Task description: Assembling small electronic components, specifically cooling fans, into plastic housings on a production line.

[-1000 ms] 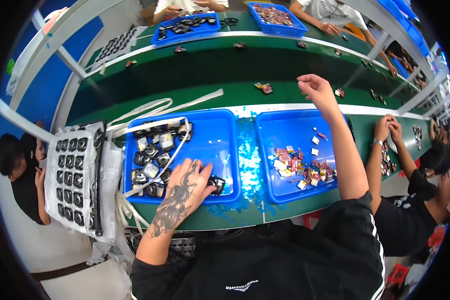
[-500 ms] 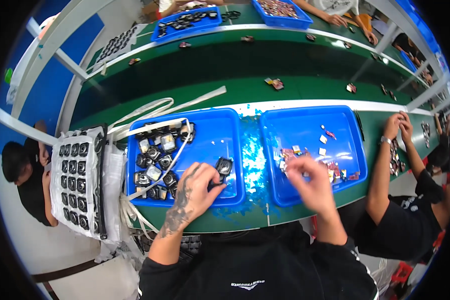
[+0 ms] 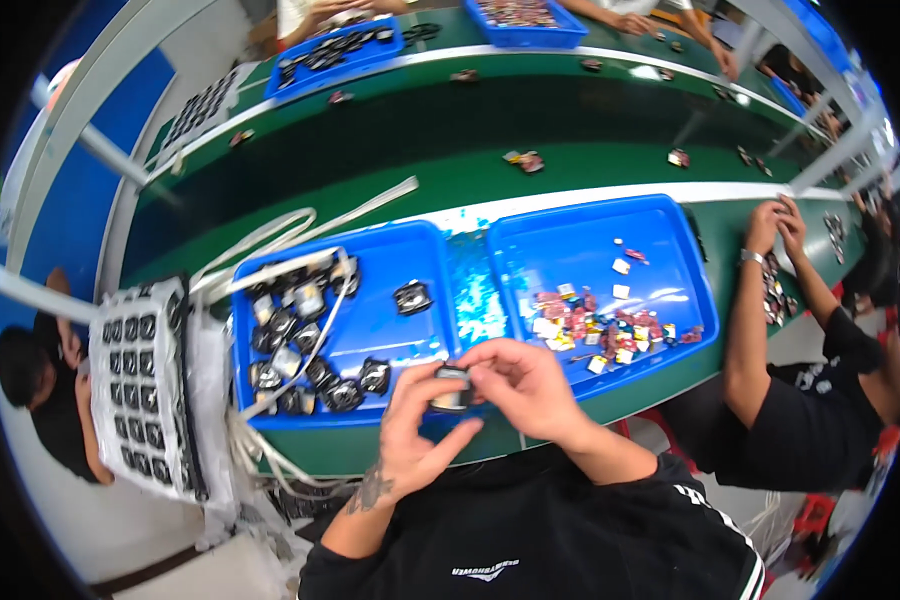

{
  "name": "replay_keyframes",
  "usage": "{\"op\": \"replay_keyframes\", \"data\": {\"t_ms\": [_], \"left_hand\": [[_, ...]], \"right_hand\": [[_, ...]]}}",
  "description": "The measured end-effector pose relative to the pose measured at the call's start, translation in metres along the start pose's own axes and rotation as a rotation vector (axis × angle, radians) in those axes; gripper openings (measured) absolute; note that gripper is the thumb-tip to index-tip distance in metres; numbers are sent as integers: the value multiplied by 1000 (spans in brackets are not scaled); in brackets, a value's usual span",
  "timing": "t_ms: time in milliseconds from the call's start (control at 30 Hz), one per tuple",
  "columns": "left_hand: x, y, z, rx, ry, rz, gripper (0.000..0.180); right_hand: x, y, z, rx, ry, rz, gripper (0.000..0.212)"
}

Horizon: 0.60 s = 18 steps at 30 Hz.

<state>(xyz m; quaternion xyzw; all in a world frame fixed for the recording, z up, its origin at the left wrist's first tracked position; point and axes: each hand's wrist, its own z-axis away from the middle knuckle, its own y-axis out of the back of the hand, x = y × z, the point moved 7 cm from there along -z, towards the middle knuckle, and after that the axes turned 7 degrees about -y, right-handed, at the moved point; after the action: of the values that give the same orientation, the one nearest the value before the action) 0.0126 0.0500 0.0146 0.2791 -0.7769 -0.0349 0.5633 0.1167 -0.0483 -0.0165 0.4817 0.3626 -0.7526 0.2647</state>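
My left hand (image 3: 410, 430), closed, grips a small black housing (image 3: 452, 392) with a pale side, just in front of the gap between two blue trays. My right hand (image 3: 530, 395) pinches the same housing from its right side with thumb and fingers. To the left, a blue tray (image 3: 395, 340) contains a pile of similar black units (image 3: 305, 318), and a lone black unit (image 3: 412, 297) lies apart near its right side. The right-hand blue tray (image 3: 570, 240) contains many small red, white and yellow parts (image 3: 610, 328).
White strapping (image 3: 360, 205) loops over the left tray. Left of it stands a white tray stack (image 3: 138, 380) with rows of black units. A co-worker's hands (image 3: 782, 220) work at right. Beyond runs a dark green belt (image 3: 390, 130) with scattered parts.
My left hand has left the left tray and now holds a black housing. My right hand has moved left from over the small parts onto that housing. The view has shifted slightly.
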Motion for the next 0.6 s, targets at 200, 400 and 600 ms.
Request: {"op": "replay_keyframes", "data": {"t_ms": [200,400,600], "left_hand": [[-32,-17,21,554,177,584,42],[-35,-6,4,671,318,865,10],[-44,-35,1,304,589,1120,19]], "right_hand": [[6,-5,9,19,27,-241,12],[-71,127,-10,454,179,1148,27],[-83,236,-40,597,47,1284,19]]}}
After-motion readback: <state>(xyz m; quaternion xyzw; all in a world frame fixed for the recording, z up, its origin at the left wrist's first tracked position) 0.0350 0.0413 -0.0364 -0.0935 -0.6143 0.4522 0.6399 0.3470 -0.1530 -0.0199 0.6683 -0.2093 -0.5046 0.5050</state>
